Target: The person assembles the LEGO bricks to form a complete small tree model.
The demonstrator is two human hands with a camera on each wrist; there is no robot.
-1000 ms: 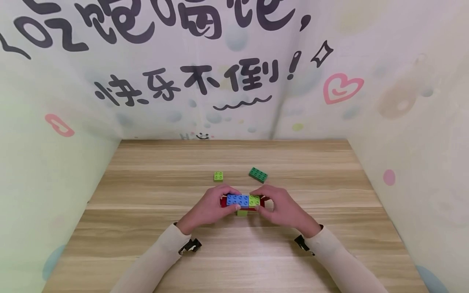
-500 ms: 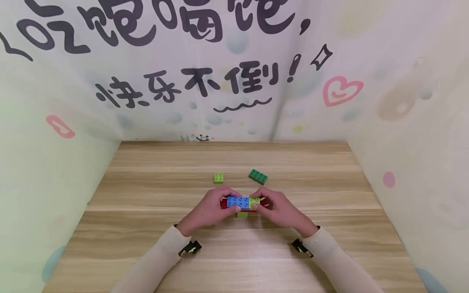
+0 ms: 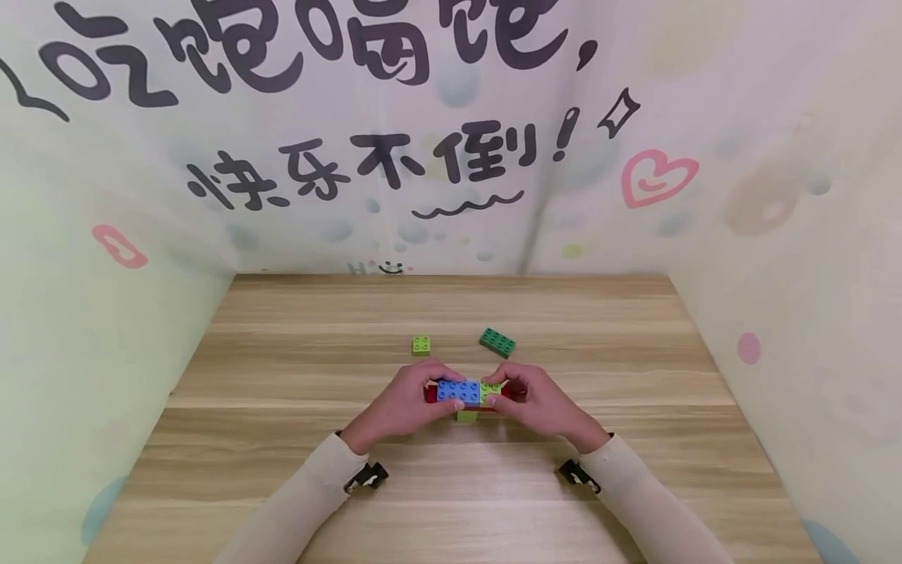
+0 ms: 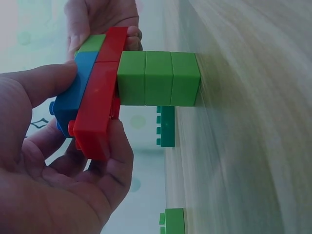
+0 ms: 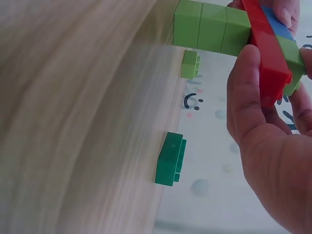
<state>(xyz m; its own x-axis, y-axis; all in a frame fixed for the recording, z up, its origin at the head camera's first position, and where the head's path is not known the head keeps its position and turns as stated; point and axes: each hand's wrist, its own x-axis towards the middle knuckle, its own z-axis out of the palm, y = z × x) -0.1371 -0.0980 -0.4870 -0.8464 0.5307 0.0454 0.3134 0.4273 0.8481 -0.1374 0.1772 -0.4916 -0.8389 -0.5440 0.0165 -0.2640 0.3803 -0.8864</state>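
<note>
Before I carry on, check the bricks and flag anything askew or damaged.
Only the dark green brick looks askew: it lies at an angle to the back edge of the table, while the loose light green brick sits nearly square. The held build shows no visible damage.

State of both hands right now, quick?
Left hand: closed, holding the blue brick and left red brick.
Right hand: closed, holding the top light-green brick and right red brick.

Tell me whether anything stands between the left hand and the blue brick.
Nothing visible does: the left hand touches the blue brick directly, and that brick sits on the red bricks with nothing showing between.
</note>
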